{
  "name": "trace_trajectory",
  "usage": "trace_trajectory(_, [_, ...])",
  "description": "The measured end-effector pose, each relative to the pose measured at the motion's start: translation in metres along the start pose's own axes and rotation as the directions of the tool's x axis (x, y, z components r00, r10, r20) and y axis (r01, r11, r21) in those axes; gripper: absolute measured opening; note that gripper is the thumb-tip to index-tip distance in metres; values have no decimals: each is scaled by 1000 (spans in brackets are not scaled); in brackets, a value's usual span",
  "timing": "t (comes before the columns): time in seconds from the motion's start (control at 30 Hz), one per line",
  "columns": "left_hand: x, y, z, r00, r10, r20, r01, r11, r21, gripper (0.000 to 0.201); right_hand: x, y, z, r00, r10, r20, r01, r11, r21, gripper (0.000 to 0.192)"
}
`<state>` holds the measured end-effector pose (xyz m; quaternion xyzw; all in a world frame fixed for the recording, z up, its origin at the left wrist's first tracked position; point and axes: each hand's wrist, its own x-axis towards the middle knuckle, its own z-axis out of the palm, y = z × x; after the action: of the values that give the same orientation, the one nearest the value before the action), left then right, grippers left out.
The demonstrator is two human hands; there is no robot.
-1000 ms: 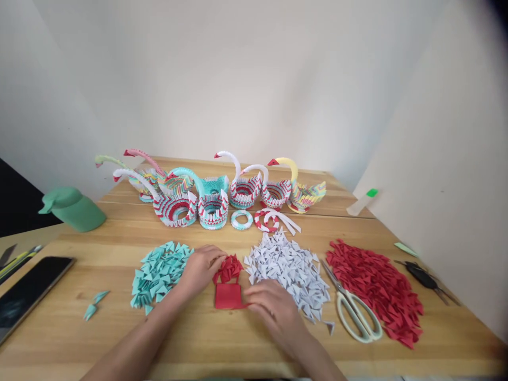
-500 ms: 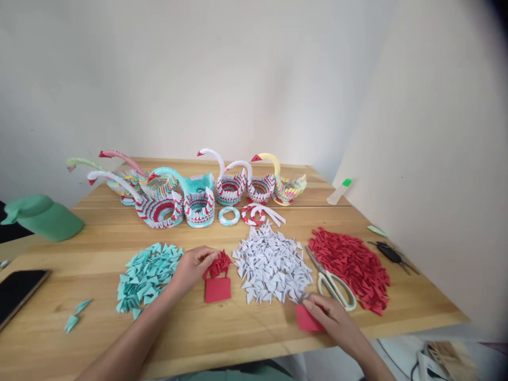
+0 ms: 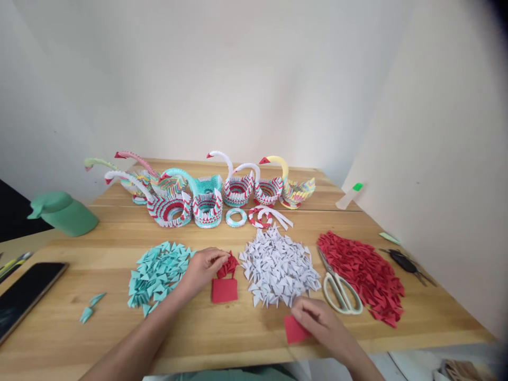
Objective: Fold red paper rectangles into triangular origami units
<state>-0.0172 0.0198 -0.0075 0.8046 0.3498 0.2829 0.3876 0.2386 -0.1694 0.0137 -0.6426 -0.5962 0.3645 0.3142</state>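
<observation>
My left hand (image 3: 208, 267) is over a small heap of red folded paper pieces (image 3: 228, 267), its thumb and fingers pinched at a red piece there. Just in front of that heap lies a stack of red paper rectangles (image 3: 224, 291). Close to the table's near edge, my right hand (image 3: 317, 323) is closed on a single red paper rectangle (image 3: 295, 330), whose left part sticks out from under the fingers. Between the hands spreads a pile of white folded pieces (image 3: 280, 267). A teal pile (image 3: 159, 275) lies left of my left hand.
Scissors (image 3: 341, 288) lie beside a large red pile (image 3: 365, 275) on the right. Several paper swans (image 3: 170, 209) and two paper rings (image 3: 236, 217) stand further back. At left are a phone (image 3: 29, 291), a green jug (image 3: 65, 214) and two loose teal pieces (image 3: 93, 304).
My right hand has moved left and slightly nearer the table edge with the red rectangle. My left hand stays at the small red heap. The whole view has shifted a little.
</observation>
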Motion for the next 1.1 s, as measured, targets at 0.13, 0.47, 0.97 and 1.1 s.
trace_trajectory(0.13, [2,6,0,992,123,1,-123,991,59,25,5,-18,27,990,-62,126,55,997,60,37])
trace_trajectory(0.47, [28,39,2,945,199,261,-306,823,479,26,23,-31,62,989,-108,102,100,992,80,23])
trace_trajectory(0.97, [42,49,9,952,198,235,-243,952,184,23,52,-26,43,1000,-26,-5,26,977,213,26])
trace_trajectory(1.1, [21,57,-1,957,79,280,-14,973,-228,30,68,-46,35,991,-55,-120,74,985,158,23])
